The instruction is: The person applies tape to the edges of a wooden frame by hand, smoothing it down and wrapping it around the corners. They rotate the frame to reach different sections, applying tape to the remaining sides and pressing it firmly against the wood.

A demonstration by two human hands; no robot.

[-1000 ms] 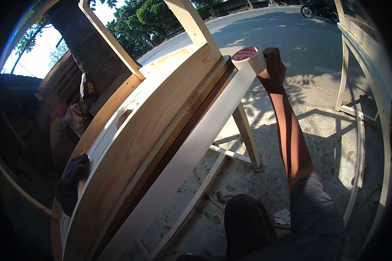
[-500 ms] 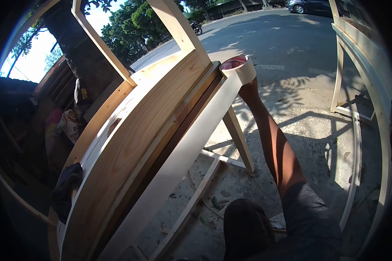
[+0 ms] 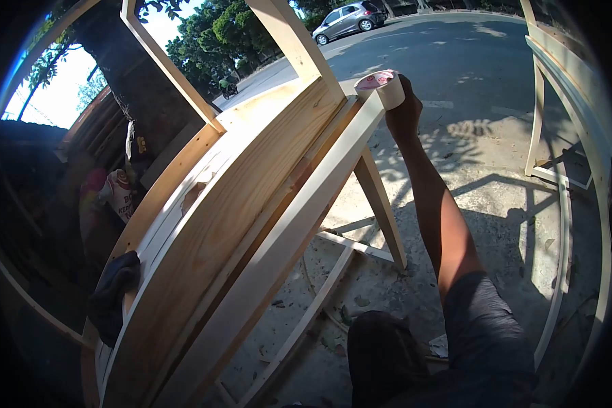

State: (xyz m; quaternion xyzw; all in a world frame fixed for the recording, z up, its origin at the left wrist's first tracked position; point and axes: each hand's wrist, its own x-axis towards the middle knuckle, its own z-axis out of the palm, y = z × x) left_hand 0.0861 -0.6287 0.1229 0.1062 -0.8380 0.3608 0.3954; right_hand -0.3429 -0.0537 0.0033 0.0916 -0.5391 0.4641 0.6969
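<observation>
My right hand [image 3: 405,112] grips a wide roll of masking tape [image 3: 389,94] at the far end of a curved wooden piece [image 3: 241,183]. From the roll, a long pale strip of tape [image 3: 285,234] stretches taut down to the lower left. It runs along the outer edge of the wood and overlaps the dark rail there. My left hand is out of view. A crumpled dark cloth [image 3: 114,294] lies over the wood's left side.
Wooden legs [image 3: 381,204] and a low crossbar [image 3: 302,330] stand beneath the piece. Another wooden frame [image 3: 578,129] rises at the right. My knee [image 3: 384,353] is below. Beyond lie a road [image 3: 415,51] and a grey car [image 3: 350,20].
The tape strip has shifted toward the wooden edge and now covers more of the dark rail. My right hand has turned slightly on the roll. A car has come into view on the road.
</observation>
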